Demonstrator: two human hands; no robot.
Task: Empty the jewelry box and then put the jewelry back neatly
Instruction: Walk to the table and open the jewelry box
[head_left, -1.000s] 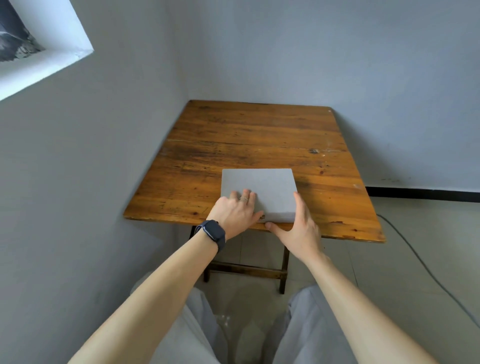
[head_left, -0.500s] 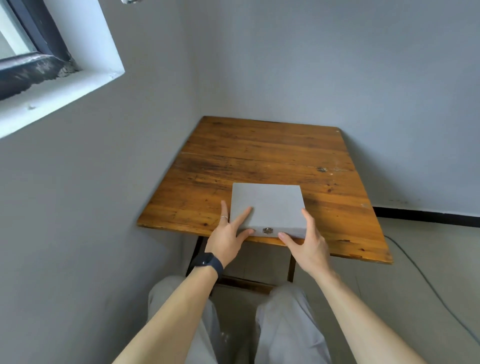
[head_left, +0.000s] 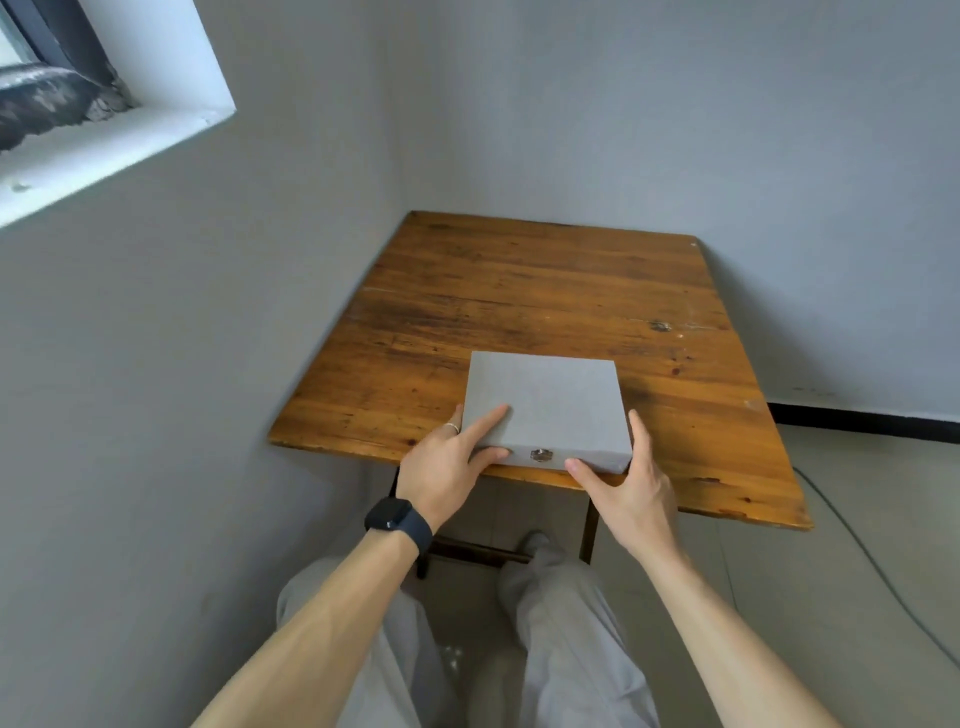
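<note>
jewelry box: lid down, contents hidden | clasp: latch state too small to read | window: cut by top-left edge | cable: runs off right edge

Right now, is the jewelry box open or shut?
Shut. The jewelry box has its lid lying flat with no gap, the metal clasp sits at its front edge, and nothing inside shows.

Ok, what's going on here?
A person at a brown wooden table steadies a flat grey jewelry box at its near edge. The left hand rests on its near left corner, the right hand touches the near right corner. The box is shut, its small metal clasp facing them; no jewelry is out.
</note>
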